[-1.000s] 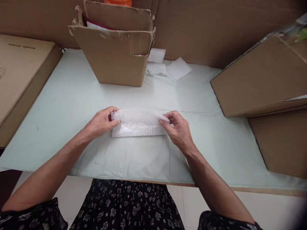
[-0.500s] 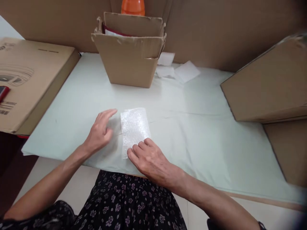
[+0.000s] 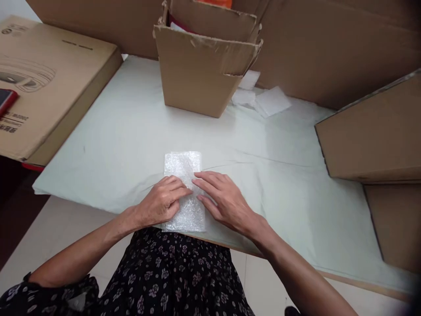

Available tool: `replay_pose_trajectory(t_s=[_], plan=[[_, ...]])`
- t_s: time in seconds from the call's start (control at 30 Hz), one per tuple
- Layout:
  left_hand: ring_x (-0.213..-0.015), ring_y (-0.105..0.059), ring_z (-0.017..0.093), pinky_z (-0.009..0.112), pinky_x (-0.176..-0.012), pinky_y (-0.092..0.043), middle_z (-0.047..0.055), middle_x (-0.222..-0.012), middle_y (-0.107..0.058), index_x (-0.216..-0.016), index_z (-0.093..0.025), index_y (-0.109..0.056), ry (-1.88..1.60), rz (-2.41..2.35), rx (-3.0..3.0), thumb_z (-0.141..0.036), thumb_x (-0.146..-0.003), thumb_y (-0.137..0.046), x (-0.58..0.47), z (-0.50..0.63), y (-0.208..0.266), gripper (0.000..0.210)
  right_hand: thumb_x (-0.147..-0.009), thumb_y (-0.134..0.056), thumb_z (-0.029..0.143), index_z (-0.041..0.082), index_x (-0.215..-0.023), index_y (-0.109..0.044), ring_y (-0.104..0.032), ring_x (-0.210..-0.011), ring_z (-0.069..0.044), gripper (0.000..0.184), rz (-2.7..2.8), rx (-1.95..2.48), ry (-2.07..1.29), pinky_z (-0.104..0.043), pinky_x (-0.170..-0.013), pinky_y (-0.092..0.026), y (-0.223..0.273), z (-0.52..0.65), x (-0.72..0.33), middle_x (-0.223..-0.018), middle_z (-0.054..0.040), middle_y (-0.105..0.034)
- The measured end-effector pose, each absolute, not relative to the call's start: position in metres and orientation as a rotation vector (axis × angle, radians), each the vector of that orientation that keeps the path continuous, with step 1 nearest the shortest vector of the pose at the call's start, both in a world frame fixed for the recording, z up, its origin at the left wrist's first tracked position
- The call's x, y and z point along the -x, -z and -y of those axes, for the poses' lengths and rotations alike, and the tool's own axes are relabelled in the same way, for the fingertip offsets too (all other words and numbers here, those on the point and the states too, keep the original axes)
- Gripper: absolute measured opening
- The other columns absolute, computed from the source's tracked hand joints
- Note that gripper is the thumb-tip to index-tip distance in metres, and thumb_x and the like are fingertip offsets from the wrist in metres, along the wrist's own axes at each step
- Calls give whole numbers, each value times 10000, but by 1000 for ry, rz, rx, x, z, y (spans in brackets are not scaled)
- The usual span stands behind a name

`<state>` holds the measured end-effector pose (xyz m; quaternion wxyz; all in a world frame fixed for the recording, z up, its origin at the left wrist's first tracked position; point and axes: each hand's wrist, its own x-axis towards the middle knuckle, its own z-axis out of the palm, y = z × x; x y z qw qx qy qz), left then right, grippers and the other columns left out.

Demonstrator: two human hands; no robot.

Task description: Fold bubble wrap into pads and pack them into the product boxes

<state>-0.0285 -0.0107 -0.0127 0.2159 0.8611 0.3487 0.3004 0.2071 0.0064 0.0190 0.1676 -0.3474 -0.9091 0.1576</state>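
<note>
A clear bubble wrap bag lies flat at the table's front edge, longer front to back than across. My left hand rests over its left side, the index finger reaching across the middle and the other fingers loosely bent. At the right edge of the bag is my right hand, its fingers stretched out and spread, tips at or just over the plastic. Neither hand grips the bag. Whether anything is inside it cannot be made out.
An open cardboard box stands at the back of the cloth-covered table. White foam or wrap pieces lie beside it. A large flat carton with a red-edged phone is on the left. More cardboard stands right.
My left hand has come down from beside the bag onto it. The right hand has moved up from the bag's near corner, and its curled fingers have stretched out. The view has shifted.
</note>
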Motion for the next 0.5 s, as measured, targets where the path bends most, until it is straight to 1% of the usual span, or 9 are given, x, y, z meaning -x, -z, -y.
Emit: replay_pose_trajectory(t_s=[0.07, 0.13, 0.2, 0.27, 0.33, 0.43, 0.5], plan=[[-1005, -609, 235, 401, -860, -522, 83, -1015, -722, -1157, -136, -663, -865, -1029, -2433, 37, -809, -498, 29, 13, 10, 422, -998, -550, 190, 173, -1308, -642, -574, -1335, -287, 323, 2679, 955, -471, -476, -1001, -519, -3, -16, -203, -1431, -126, -640], [-1001, -609, 238, 396, -843, -516, 83, -1032, -729, -1150, -143, -674, -804, -1063, -2497, 14, -835, -518, 32, 13, 9, 385, -996, -557, 197, 181, -1319, -641, -547, -1379, -293, 334, 2700, 941, -497, -494, -1022, -516, 4, -19, -203, -1467, -129, -613], [-968, -610, 226, 384, -828, -512, 70, -1023, -732, -1126, -155, -693, -701, -1048, -2524, -1, -860, -524, 37, 11, 9, 351, -1006, -534, 194, 202, -1340, -631, -552, -1377, -279, 348, 2662, 939, -511, -499, -1034, -510, 3, -13, -212, -1485, -131, -597], [-966, -611, 218, 381, -839, -511, 65, -1031, -734, -1117, -164, -705, -648, -1026, -2505, -16, -885, -527, 42, 8, 10, 327, -1004, -496, 137, 223, -1340, -631, -573, -1354, -264, 372, 2652, 920, -493, -484, -1014, -518, -4, -2, -226, -1475, -124, -606], [-997, -614, 221, 390, -866, -511, 70, -1057, -736, -1136, -168, -708, -628, -1013, -2468, -42, -908, -535, 46, 7, 12, 312, -991, -488, 88, 222, -1330, -636, -563, -1365, -274, 394, 2715, 870, -459, -477, -991, -523, -10, 11, -237, -1472, -129, -608], [-1026, -617, 231, 406, -889, -510, 82, -1075, -735, -1155, -172, -713, -615, -1014, -2443, -65, -923, -532, 46, 9, 13, 313, -1002, -534, 134, 209, -1318, -643, -509, -1416, -303, 343, 2815, 753, -428, -489, -1000, -511, -9, 27, -239, -1501, -144, -583], [-1029, -618, 235, 413, -894, -507, 86, -1075, -735, -1150, -176, -719, -614, -1037, -2449, -64, -923, -522, 45, 10, 14, 321, -1014, -541, 167, 199, -1260, -666, -544, -1374, -287, 278, 2772, 673, -418, -470, -985, -517, -2, 32, -231, -1444, -134, -633]])
